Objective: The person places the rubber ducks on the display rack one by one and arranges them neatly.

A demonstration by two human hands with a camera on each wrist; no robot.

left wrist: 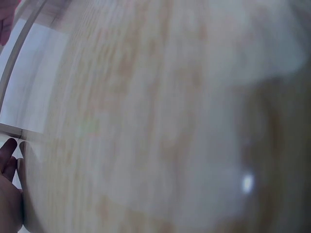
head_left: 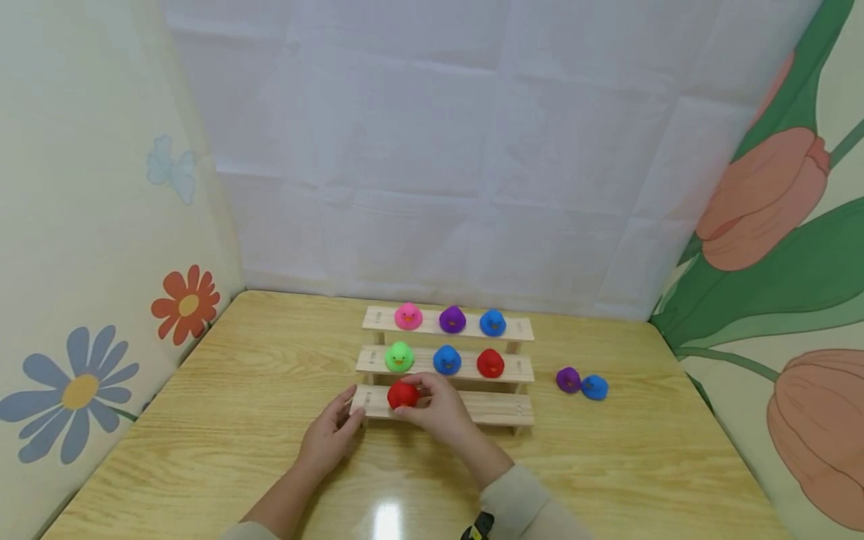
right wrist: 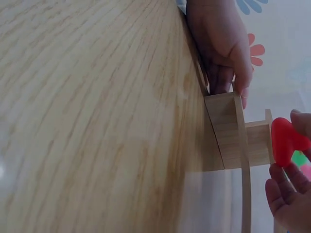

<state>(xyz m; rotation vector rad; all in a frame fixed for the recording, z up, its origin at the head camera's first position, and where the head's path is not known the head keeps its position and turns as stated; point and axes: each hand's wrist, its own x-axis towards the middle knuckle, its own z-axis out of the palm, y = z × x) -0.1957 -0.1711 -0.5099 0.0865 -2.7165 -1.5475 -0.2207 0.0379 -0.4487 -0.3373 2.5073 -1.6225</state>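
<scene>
A red rubber duck is at the left part of the lowest board of a three-step wooden rack. My right hand pinches this duck between thumb and fingers, and in the right wrist view the red duck shows right above the board. At the rack's left end my left hand grips the lowest step, its thumb at the board's front edge. On the middle step sit a green duck, a blue duck and a red duck.
Along the top step stand a pink duck, a purple duck and a blue duck. Right of the rack, another purple duck and another blue duck lie side by side on the wooden table. A white cloth hangs behind.
</scene>
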